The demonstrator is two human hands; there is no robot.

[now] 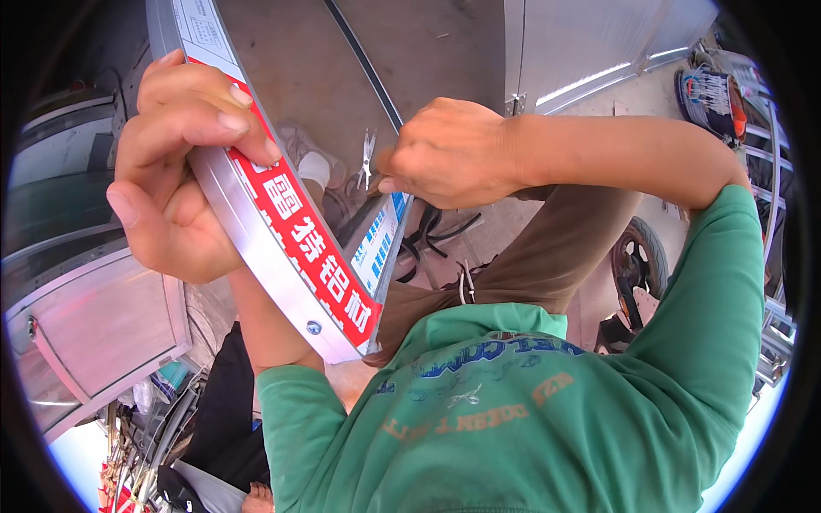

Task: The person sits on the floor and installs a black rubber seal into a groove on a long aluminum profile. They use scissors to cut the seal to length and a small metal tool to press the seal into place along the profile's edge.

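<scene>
A metal window-type frame (286, 274) stands tilted in front of me, its near rail wrapped in red film with white lettering and a screw head near its lower end. My left hand (184, 162) grips that rail, fingertips resting on the red film. Across from it, my right hand (457, 154) is closed, fingers curled down by the corner where a rail with blue and white film (380, 235) meets a dark narrow rail (363, 64). What its fingertips pinch is hidden. Silver scissors (368, 158) show beside those fingers; whether they touch the hand I cannot tell.
Below the frame are a shoe (338, 209) and black straps (436, 235). A wheel (640, 261) stands behind my right leg. Metal-framed panels (103, 333) lean at left, above piled offcuts (158, 427). Another person's dark trouser leg (227, 419) appears at lower left.
</scene>
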